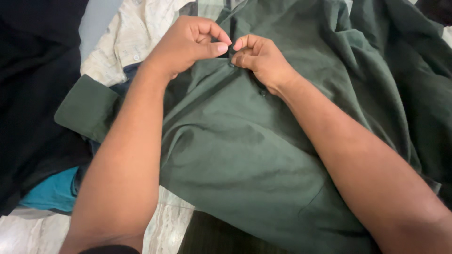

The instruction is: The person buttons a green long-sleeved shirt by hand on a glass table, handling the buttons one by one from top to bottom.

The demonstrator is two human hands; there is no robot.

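2 hands pinched the front edge of a dark green cotton shirt [245,155] spread across the middle of the pile.

The left hand [188,42] and right hand [261,59] met thumb to thumb, each curled narrow on the placket by a small button [263,93]. A green cuff [87,108] lay left, near a cream shirt [127,37], black cloth [33,94] and teal fabric [54,190]; pale marble floor [165,226] showed below.
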